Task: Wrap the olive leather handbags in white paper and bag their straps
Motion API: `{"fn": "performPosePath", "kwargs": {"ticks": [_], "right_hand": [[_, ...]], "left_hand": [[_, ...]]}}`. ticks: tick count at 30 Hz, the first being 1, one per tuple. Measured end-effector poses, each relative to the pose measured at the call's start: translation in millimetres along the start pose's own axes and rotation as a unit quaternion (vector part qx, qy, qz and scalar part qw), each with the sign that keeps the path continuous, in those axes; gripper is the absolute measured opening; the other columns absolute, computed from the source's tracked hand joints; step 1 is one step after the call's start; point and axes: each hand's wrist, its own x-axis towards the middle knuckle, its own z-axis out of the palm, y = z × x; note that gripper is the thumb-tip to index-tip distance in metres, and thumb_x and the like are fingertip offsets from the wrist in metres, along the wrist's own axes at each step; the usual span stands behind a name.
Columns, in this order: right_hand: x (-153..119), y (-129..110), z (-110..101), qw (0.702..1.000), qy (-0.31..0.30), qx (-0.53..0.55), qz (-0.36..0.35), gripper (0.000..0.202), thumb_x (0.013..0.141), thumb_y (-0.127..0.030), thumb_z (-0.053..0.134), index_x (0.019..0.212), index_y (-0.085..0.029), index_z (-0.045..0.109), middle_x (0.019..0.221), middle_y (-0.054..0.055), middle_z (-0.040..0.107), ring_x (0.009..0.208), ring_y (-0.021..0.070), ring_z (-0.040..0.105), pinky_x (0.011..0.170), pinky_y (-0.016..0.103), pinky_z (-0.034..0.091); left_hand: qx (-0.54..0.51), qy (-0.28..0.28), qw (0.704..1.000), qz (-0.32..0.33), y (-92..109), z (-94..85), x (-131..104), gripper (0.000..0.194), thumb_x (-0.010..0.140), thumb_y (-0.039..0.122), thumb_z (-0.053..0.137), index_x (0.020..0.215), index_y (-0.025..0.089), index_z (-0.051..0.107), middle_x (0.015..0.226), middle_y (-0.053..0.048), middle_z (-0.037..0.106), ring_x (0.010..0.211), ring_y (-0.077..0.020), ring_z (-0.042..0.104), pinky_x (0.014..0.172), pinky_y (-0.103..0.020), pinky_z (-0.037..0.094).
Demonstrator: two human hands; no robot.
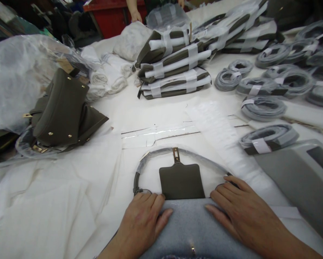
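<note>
Left hand (143, 221) and right hand (239, 208) rest at opposite top corners of the grey-covered bag (189, 225), fingers over its edge, thumbs on the near face. Bag lies on the table (161, 117), handle outward.

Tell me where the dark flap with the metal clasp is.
In the head view, low centre: the dark flap lies inside the arched handle, just beyond the gap between the left hand and right hand.

Above the pale middle of the counter (161, 115) a hand can pass; stacked wrapped bags (177, 68) block the far side, coiled straps (264, 108) the right.
</note>
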Motion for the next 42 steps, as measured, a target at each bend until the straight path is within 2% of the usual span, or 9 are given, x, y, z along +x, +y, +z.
{"fn": "performPosePath", "kwargs": {"ticks": [3, 8, 15, 19, 22, 25, 32, 38, 42], "right_hand": [[6.8, 2.2, 5.2, 1.0, -0.015, -0.001, -0.015, 0.033, 0.099, -0.035, 0.047, 0.071, -0.023, 0.059, 0.064, 0.0, 0.06, 0.067, 0.0217, 0.054, 0.081, 0.04, 0.036], [12.1, 6.0, 11.3, 0.999, -0.013, 0.01, -0.035, 0.04, 0.101, -0.031, 0.043, 0.066, -0.024, 0.061, 0.059, -0.002, 0.06, 0.061, 0.0193, 0.056, 0.09, 0.04, 0.033], [8.0, 5.8, 17.2, 0.999, -0.019, -0.018, -0.046, 0.036, 0.098, -0.031, 0.049, 0.064, -0.024, 0.06, 0.059, 0.0, 0.06, 0.063, 0.0222, 0.055, 0.078, 0.04, 0.033], [8.6, 6.1, 14.2, 0.998, -0.023, -0.043, -0.05, 0.033, 0.096, -0.033, 0.053, 0.066, -0.023, 0.062, 0.062, 0.002, 0.062, 0.065, 0.0232, 0.056, 0.076, 0.039, 0.033], [10.0, 6.3, 11.4, 0.996, -0.027, -0.057, -0.065, 0.034, 0.097, -0.032, 0.052, 0.067, -0.022, 0.064, 0.062, 0.002, 0.064, 0.064, 0.0231, 0.058, 0.074, 0.039, 0.033], [11.3, 4.9, 9.5, 0.994, -0.04, -0.074, -0.066, 0.038, 0.099, -0.034, 0.048, 0.068, -0.021, 0.065, 0.064, 0.004, 0.067, 0.065, 0.0234, 0.061, 0.073, 0.039, 0.034], [20.1, -8.6, -15.4, 0.989, -0.096, -0.107, -0.045, 0.038, 0.1, -0.038, 0.046, 0.077, -0.018, 0.069, 0.075, 0.008, 0.072, 0.075, 0.025, 0.068, 0.075, 0.037, 0.043], [72.3, -18.7, -22.2, 0.995, -0.013, 0.046, 0.09, 0.034, 0.093, -0.035, 0.057, 0.119, -0.015, 0.067, 0.114, 0.016, 0.072, 0.113, 0.0329, 0.063, 0.098, 0.042, 0.044], [103.9, -22.1, -11.8, 0.984, -0.01, 0.125, 0.125, 0.045, 0.091, -0.032, 0.057, 0.132, -0.013, 0.062, 0.103, 0.012, 0.077, 0.1, 0.031, 0.071, 0.087, 0.04, 0.055]], "left_hand": [[-0.001, -0.012, 1.0, -0.007, -2.1, 2.0, -0.9, 0.023, 0.101, 0.039, 0.044, 0.096, 0.02, 0.056, 0.078, -0.003, 0.062, 0.07, -0.0237, 0.059, 0.065, -0.039, 0.045], [-0.012, 0.003, 1.0, -0.013, -0.8, 6.2, -1.9, 0.028, 0.101, 0.043, 0.044, 0.102, 0.019, 0.058, 0.083, -0.004, 0.065, 0.074, -0.023, 0.061, 0.071, -0.04, 0.048], [0.039, 0.151, 0.987, 0.046, 19.3, 11.2, -7.4, 0.031, 0.104, 0.019, 0.037, 0.114, 0.02, 0.066, 0.118, -0.005, 0.069, 0.11, -0.0199, 0.06, 0.101, -0.035, 0.04], [0.027, 0.086, 0.993, 0.072, 23.1, 6.7, -21.4, 0.036, 0.104, 0.034, 0.038, 0.129, 0.02, 0.06, 0.13, -0.005, 0.065, 0.122, -0.0201, 0.056, 0.11, -0.036, 0.037], [0.025, -0.021, 0.995, 0.093, 24.6, 0.3, -32.6, 0.073, 0.092, 0.068, 0.045, 0.149, 0.024, 0.039, 0.154, -0.01, 0.042, 0.142, -0.0319, 0.037, 0.113, -0.052, 0.035], [-0.001, -0.081, 0.994, 0.075, 27.0, -2.2, -39.3, 0.084, 0.087, 0.075, 0.043, 0.155, 0.03, 0.025, 0.162, -0.011, 0.025, 0.148, -0.0366, 0.023, 0.115, -0.061, 0.028], [-0.02, -0.07, 0.995, 0.062, 25.6, 6.9, -42.2, 0.079, 0.089, 0.075, 0.04, 0.155, 0.034, 0.024, 0.163, -0.009, 0.023, 0.15, -0.0335, 0.019, 0.121, -0.057, 0.015], [-0.012, -0.037, 0.996, 0.074, 24.8, 9.6, -42.7, 0.078, 0.088, 0.076, 0.039, 0.152, 0.032, 0.032, 0.161, -0.01, 0.029, 0.149, -0.0334, 0.023, 0.121, -0.055, 0.015], [-0.007, -0.02, 0.996, 0.082, 25.9, 7.9, -43.5, 0.077, 0.089, 0.075, 0.038, 0.152, 0.03, 0.034, 0.159, -0.011, 0.033, 0.148, -0.0331, 0.026, 0.12, -0.054, 0.015]]}}
